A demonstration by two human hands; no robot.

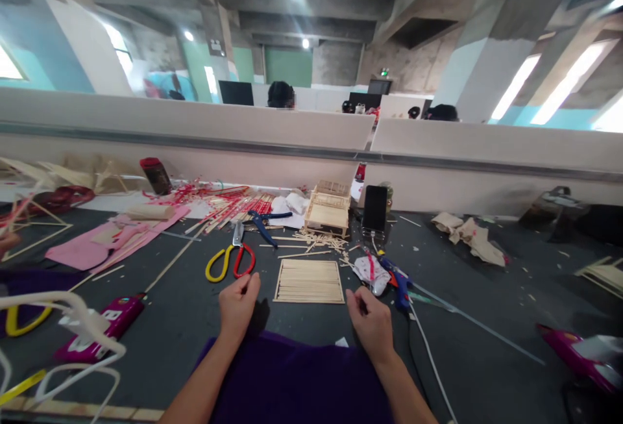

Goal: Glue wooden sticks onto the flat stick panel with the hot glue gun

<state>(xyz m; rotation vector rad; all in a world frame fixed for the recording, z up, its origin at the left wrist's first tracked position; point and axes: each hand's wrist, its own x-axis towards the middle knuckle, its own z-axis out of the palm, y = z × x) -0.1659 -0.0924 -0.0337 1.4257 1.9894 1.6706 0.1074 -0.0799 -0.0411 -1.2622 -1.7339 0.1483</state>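
My left hand (238, 304) rests on the dark table just left of a flat panel of glued wooden sticks (309, 280), its fingers curled in with nothing seen in them. My right hand (370, 320) lies to the right of the panel, fingers loosely curled, nothing visible in it either. Scissors with a yellow and a red handle (230, 258) lie just beyond my left hand. A blue glue gun (396, 279) and a crumpled white wrapper (370, 269) sit beside my right hand. A small stick-built house frame (328, 208) stands behind the panel.
Blue pliers (263, 223), loose sticks and red chopstick wrappers (228, 203) litter the far side. A phone (374, 208) stands upright. Pink paper (104, 239) lies at left, a pink device (104, 326) and white cables near me. Purple cloth (296, 378) covers my lap. People sit beyond the partition.
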